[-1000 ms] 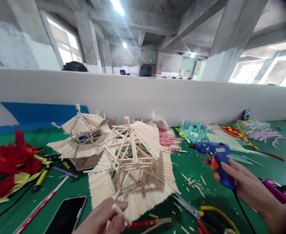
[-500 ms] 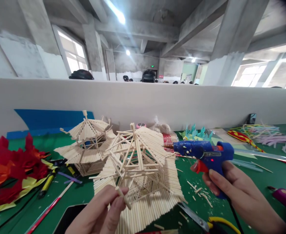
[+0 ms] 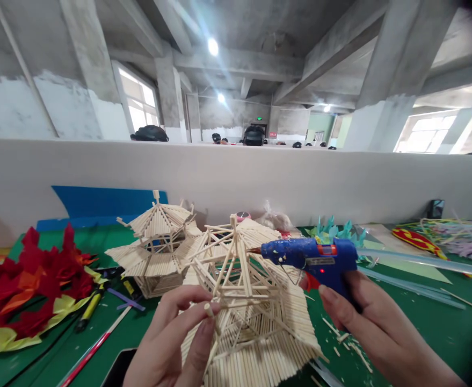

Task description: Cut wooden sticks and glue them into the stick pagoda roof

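My left hand (image 3: 179,338) pinches a short wooden stick (image 3: 211,316) between thumb and fingers, right in front of the open frame of a stick-built pavilion model (image 3: 252,301). My right hand (image 3: 364,328) grips a blue hot glue gun (image 3: 310,258). Its nozzle points left and hovers over the roof frame of the model, near the top. A second, smaller stick pavilion (image 3: 157,250) stands behind and to the left on the green table (image 3: 421,317).
Red and yellow paper flowers (image 3: 22,285) lie at the left. A yellow-handled tool (image 3: 88,310), a red stick (image 3: 93,349) and a phone corner (image 3: 115,365) lie near the front. Teal paper shapes (image 3: 334,231) and coloured strips (image 3: 449,234) lie at the right. A white partition (image 3: 236,172) backs the table.
My right hand has raised the glue gun and carried it left, up to the model's roof. My left hand has lifted the stick toward the frame. The camera tilted upward.
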The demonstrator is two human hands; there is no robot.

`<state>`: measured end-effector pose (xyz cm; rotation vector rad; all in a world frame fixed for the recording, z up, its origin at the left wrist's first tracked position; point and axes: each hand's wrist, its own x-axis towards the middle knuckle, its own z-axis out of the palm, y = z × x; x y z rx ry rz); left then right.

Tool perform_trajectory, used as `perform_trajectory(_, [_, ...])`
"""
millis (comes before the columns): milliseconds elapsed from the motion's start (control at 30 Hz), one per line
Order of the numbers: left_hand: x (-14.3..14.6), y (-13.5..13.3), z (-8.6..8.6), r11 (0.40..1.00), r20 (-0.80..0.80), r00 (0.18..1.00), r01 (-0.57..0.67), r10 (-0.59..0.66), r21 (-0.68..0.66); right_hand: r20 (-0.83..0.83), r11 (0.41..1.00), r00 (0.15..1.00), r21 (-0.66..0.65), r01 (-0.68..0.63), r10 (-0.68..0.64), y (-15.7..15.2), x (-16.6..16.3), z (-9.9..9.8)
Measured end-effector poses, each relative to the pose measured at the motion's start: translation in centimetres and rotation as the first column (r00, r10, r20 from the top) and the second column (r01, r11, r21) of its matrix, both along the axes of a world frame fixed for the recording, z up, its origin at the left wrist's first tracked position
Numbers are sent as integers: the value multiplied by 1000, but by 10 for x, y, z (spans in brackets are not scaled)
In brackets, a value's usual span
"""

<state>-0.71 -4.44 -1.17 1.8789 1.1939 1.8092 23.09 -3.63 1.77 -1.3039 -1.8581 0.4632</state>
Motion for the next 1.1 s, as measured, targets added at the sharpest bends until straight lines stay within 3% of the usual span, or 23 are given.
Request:
perform_trajectory(167, [-1,3,-2,1000,-31,999,-5,5,18,59,997,998,73,-15,10,5,-9,6])
perform_trajectory(467, [-5,6,-4,999,-117,993,32,-33,-11,90,995,996,99,-3,-6,8,-12,5])
perform_trajectory(833, [-5,9,-13,998,-115,992,58,-60,-19,99,994,995,114,2,-13,12,-12,1])
perform_trajectory(1100, [-7,7,-10,996,-146,987,59,-68,-67,95,991,995,133,-10,-3,11,-11,1])
